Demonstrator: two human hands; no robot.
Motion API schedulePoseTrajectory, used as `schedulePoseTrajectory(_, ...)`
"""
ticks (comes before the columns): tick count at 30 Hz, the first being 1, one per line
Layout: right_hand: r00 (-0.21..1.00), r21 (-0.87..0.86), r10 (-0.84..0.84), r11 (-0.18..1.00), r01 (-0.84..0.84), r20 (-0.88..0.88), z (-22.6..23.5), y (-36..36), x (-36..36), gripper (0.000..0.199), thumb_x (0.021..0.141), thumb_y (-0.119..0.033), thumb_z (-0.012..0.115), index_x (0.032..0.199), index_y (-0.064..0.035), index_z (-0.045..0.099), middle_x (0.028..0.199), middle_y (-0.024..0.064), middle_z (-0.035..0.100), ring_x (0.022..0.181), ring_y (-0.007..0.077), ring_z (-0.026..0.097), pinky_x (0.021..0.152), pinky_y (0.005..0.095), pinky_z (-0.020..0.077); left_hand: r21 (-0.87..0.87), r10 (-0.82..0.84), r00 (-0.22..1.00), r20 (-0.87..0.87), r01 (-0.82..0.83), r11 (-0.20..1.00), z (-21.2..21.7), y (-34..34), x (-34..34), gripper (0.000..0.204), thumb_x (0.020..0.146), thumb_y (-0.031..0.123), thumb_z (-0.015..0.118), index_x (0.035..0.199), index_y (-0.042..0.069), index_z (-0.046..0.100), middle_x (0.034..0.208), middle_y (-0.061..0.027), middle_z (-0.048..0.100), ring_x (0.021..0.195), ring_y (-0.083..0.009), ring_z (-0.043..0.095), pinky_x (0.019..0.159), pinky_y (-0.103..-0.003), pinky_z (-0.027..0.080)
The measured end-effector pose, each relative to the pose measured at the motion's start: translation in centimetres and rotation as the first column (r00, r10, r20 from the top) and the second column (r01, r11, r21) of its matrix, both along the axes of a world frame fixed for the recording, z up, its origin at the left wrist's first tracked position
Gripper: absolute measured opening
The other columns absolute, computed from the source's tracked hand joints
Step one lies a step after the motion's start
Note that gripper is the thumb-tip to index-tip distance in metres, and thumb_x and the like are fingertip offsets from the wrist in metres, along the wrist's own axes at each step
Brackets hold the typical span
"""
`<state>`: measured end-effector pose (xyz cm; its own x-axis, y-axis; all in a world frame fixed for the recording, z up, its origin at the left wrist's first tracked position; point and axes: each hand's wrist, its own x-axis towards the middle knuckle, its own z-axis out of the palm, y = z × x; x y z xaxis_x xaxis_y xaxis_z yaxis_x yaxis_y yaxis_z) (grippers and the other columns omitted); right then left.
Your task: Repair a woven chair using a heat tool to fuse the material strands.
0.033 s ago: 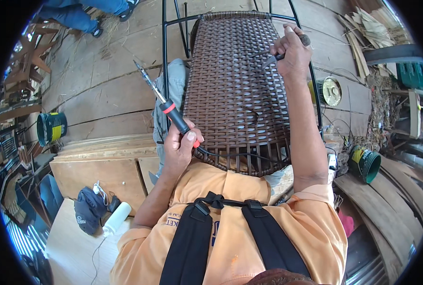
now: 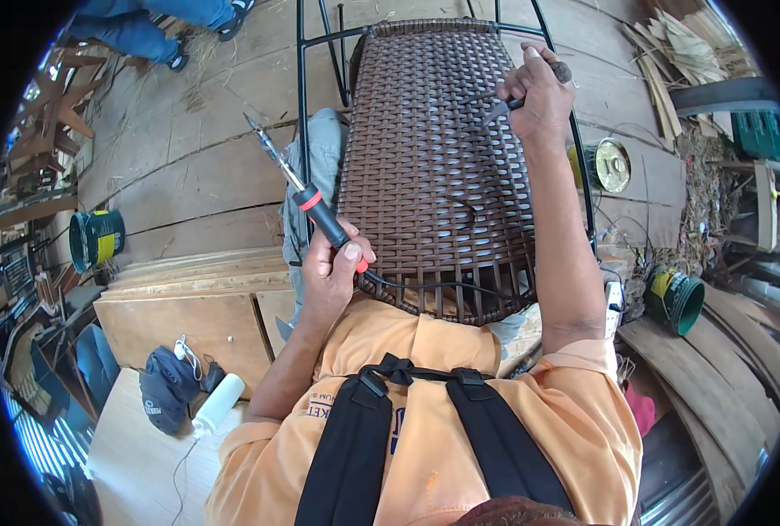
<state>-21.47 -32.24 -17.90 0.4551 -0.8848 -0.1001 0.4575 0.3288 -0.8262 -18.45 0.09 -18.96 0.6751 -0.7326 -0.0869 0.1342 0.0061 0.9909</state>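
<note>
Head view. Left hand (image 2: 330, 273) closed around black handle of soldering iron (image 2: 306, 200), metal tip raised up and to the left, clear of the weave; black cord (image 2: 425, 285) trailing from handle across lower edge of wicker seat (image 2: 434, 167). Right hand (image 2: 541, 92) closed on small knife (image 2: 502, 109), blade touching the brown weave near upper right corner. Seat set in black metal frame (image 2: 302, 105), resting across lap. Green bucket (image 2: 677, 300) at right, yellow-banded bucket (image 2: 94, 238) at left, well apart.
</note>
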Motion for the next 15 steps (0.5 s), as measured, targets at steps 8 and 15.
schedulePoseTrajectory(8,0.988,-0.188,0.153,0.970,-0.156,-0.031,-0.5,-0.5,0.3,0.013,0.089,-0.012,0.057,0.096,-0.0005,0.057,0.055,-0.0014,0.038,0.045,0.0091,0.036,0.045,0.0281,0.0384,0.028,0.047,0.998,0.029,-0.048,0.998,0.0,0.1,-0.3,0.018,0.094,0.016,0.050,0.104,0.003,0.045,0.077,-0.0060,0.057,0.070,-0.0099,0.051,0.066,-0.024,0.042)
schedulePoseTrajectory(15,0.995,-0.088,0.085,0.993,-0.081,0.049,2.2,2.4,1.7,0.008,0.090,-0.009,0.053,0.093,-0.0022,0.055,0.056,-0.0021,0.035,0.048,0.0104,0.036,0.047,0.0304,0.0393,0.023,0.045,0.999,0.011,-0.045,0.999,0.6,0.0,-0.3,0.019,0.094,0.018,0.052,0.102,0.003,0.045,0.076,-0.0056,0.057,0.069,-0.0092,0.051,0.066,-0.024,0.044)
